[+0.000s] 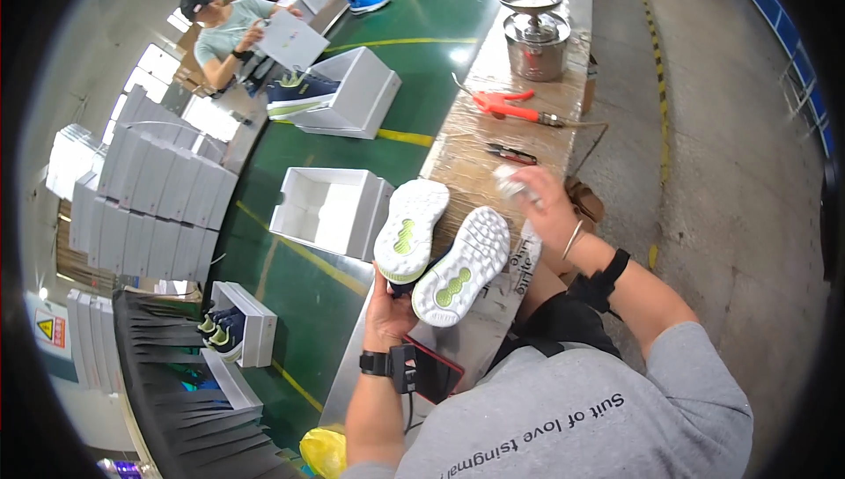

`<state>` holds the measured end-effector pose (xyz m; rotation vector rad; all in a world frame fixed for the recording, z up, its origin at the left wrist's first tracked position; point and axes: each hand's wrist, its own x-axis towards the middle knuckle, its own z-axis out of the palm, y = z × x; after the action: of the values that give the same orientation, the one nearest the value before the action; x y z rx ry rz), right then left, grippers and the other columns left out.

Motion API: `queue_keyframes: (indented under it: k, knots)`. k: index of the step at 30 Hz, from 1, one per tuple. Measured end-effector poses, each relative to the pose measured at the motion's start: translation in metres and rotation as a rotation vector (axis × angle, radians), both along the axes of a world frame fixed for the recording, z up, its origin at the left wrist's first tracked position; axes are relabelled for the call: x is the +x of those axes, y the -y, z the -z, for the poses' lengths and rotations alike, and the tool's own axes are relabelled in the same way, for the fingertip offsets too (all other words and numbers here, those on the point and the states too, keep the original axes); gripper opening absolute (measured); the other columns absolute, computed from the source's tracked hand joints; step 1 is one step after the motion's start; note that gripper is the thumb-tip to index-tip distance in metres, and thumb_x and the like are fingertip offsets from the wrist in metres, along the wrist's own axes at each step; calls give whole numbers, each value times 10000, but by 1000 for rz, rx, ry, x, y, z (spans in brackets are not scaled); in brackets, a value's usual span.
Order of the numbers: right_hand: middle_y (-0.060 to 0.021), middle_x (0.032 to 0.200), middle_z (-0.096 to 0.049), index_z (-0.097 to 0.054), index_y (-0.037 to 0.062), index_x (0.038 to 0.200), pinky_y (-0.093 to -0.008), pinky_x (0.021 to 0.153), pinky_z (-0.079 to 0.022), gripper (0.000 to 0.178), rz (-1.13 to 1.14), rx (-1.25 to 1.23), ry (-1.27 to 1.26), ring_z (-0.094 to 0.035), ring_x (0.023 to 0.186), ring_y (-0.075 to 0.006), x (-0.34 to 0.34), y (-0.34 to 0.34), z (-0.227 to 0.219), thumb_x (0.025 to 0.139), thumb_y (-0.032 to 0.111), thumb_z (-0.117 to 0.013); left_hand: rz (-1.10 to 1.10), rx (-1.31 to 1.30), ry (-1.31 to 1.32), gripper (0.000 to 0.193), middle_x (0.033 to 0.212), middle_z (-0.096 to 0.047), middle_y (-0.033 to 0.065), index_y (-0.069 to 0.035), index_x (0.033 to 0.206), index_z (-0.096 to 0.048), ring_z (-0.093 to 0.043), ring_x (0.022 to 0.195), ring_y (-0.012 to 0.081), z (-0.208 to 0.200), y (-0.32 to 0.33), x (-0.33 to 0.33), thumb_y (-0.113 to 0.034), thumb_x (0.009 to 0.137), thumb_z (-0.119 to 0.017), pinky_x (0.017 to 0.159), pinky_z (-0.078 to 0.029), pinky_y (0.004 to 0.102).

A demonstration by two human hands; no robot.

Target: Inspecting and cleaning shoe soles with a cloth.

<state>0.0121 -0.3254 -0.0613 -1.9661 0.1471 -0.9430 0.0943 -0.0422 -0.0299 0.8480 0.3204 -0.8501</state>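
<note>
A pair of dark sneakers is turned so that their white soles with lime-green patches face me, the left sneaker (410,224) and the right sneaker (466,268) side by side. My left hand (387,313) is closed round them from below, its fingers partly hidden behind the shoes. Off to their right, above the wrapped bench (466,140), my right hand (550,208) pinches a crumpled white cloth (509,181), apart from the soles. Just beyond that hand lie small thread snips (512,154).
A red air gun (506,105) and a steel pot-like dispenser (537,43) stand farther along the bench. On the green conveyor (414,65) are an open white box (326,210) and another box (361,92) holding sneakers. A co-worker (233,34) handles a box opposite. A phone (436,369) lies near me.
</note>
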Motion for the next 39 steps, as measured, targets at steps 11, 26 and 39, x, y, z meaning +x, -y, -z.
queue_keyframes:
  k: [11, 26, 39]
  knots:
    - [-76, 1116, -574, -619, 90, 994, -385, 904, -394, 230, -207, -487, -319, -513, 939, -284, 33, -14, -1, 779, 90, -535, -162, -177, -213, 597, 1297, -483, 139, -51, 1251, -482, -462, 1185, 318, 38, 4, -23, -499, 857, -509, 1003, -366, 474]
    - [-105, 1134, -559, -610, 102, 1012, -390, 875, -411, 232, -26, -610, -71, -505, 986, -257, -8, -4, 30, 800, 70, -519, -182, -204, -116, 670, 1327, -451, 141, -40, 1296, -430, -430, 1212, 316, 37, 16, -24, -521, 838, -515, 1026, -335, 466]
    - [-74, 1096, -577, -595, 115, 1037, -392, 811, -442, 277, -334, -558, 58, -536, 918, -275, -2, -52, -23, 768, 105, -530, -260, -189, -154, 584, 1273, -509, 116, -67, 1238, -496, -483, 1167, 288, 39, 16, -24, -506, 853, -515, 992, -379, 465]
